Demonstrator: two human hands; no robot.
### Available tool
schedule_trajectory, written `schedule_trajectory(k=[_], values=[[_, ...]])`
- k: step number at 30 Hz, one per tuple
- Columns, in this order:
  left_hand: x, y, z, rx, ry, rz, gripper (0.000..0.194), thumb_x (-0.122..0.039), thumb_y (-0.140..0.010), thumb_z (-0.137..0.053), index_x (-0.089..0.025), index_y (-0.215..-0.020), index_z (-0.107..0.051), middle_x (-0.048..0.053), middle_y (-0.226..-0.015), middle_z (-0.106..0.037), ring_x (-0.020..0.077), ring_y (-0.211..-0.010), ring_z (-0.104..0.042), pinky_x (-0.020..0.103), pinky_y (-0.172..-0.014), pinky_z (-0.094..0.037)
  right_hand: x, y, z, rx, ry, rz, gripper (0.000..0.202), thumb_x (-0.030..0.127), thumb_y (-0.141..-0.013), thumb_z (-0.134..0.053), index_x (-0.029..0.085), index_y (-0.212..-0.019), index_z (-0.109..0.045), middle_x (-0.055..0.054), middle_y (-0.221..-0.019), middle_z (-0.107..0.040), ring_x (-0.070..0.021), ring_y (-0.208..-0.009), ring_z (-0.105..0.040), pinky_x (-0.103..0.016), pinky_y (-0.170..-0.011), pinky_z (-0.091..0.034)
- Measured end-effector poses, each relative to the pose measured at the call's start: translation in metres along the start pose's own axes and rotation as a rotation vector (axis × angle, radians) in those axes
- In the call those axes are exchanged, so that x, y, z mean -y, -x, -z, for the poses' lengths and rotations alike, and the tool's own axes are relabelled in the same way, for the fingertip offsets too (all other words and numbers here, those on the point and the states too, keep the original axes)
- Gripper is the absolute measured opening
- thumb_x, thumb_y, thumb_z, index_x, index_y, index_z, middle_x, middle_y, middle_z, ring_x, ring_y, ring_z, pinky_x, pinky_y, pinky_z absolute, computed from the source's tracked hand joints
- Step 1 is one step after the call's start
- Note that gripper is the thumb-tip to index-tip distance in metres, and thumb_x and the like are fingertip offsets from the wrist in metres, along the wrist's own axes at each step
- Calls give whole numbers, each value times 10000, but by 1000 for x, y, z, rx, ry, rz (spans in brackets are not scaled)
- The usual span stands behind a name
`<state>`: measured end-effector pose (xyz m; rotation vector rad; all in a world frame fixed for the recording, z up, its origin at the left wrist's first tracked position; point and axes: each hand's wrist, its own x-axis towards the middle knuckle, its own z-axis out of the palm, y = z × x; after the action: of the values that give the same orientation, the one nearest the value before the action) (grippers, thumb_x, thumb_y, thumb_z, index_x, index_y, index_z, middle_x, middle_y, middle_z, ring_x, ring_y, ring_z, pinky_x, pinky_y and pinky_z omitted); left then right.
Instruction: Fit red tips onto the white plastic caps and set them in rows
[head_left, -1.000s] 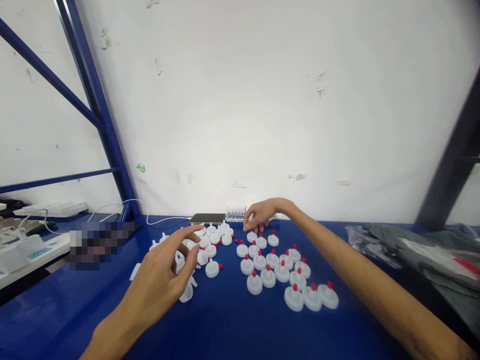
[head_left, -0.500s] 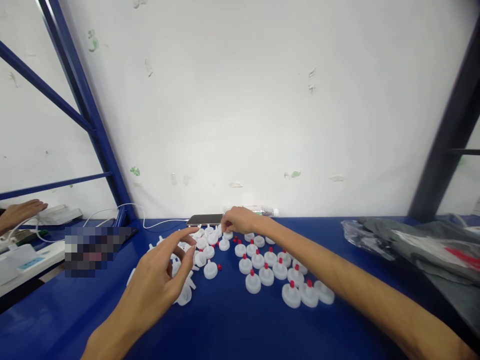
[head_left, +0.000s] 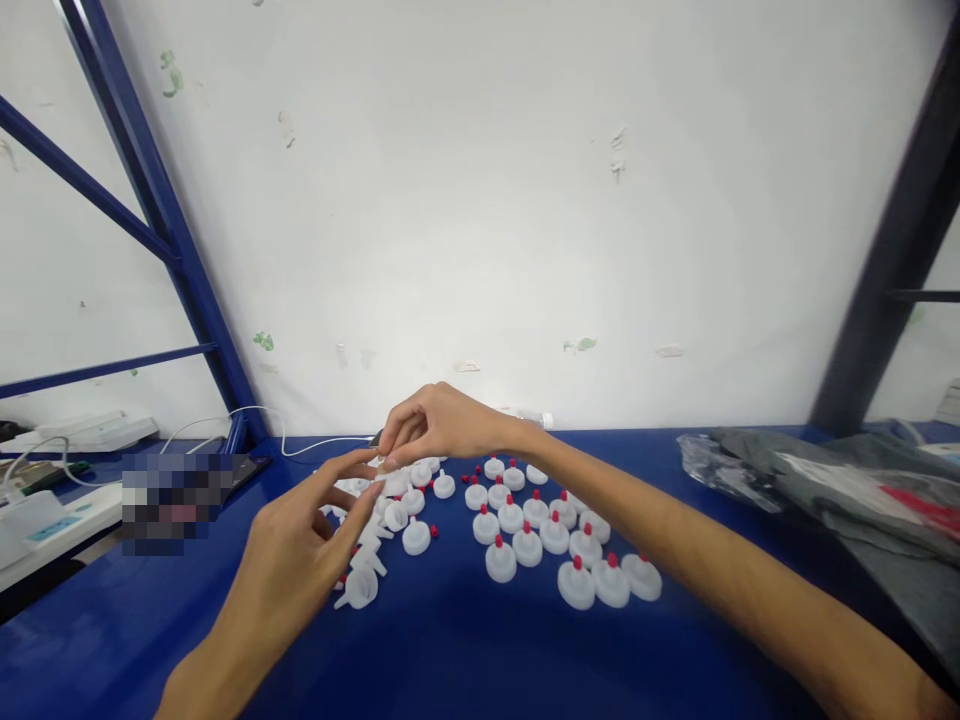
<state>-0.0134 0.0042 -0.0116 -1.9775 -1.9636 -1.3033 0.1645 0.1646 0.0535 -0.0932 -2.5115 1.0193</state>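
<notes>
Right hand [head_left: 435, 425] and left hand [head_left: 300, 540] meet fingertip to fingertip above white caps [head_left: 390, 500] on blue tabletop [head_left: 465, 650], fingers pinched, contents too small to tell; caps look light, stiff, best gripped by rim.

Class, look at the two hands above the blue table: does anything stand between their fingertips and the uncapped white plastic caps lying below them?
Nothing visible does. The left hand and right hand meet fingertip to fingertip directly above the uncapped white plastic caps, with only open air beneath them over the blue table.
</notes>
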Motion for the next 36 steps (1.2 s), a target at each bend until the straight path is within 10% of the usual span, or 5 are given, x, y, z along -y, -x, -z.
schedule_trajectory(k=[5, 12, 22, 36], values=[[-1, 2, 0, 32, 28, 34, 602, -738, -909, -675, -348, -1361, -593, 14, -1161, -818, 215, -817, -803, 279, -592, -612, -1, 1, -3, -29, -73, 6, 235, 376, -865, -856, 169, -949, -783, -47, -839, -809, -172, -808, -778, -285, -775, -596], [-3, 4, -1, 7, -15, 44, 553, -724, -937, -643, -326, -1319, -601, -36, -833, -754, 168, -534, -674, 285, -490, -534, 5, 3, 3, -5, 105, -2, 292, 475, -1032, -681, 201, -1080, -770, -19, -977, -812, -142, -907, -764, -266, -850, -586], [3, 3, -5, -35, -24, -158, 382, -589, -996, -660, -289, -1226, -710, 23, -1165, -701, 123, -694, -671, 244, -524, -544, -84, 14, 28, 177, 757, -524, 274, 382, -1020, -729, 182, -1207, -706, -76, -1256, -717, -227, -1116, -709, -460, -984, -603], [6, 4, -4, -17, -84, -163, 399, -619, -998, -641, -298, -1226, -709, 10, -1110, -718, 134, -661, -676, 277, -546, -545, -93, 12, 14, 339, 731, -427, 261, 378, -1039, -705, 169, -1194, -707, -66, -1210, -730, -210, -1061, -723, -435, -947, -618]])
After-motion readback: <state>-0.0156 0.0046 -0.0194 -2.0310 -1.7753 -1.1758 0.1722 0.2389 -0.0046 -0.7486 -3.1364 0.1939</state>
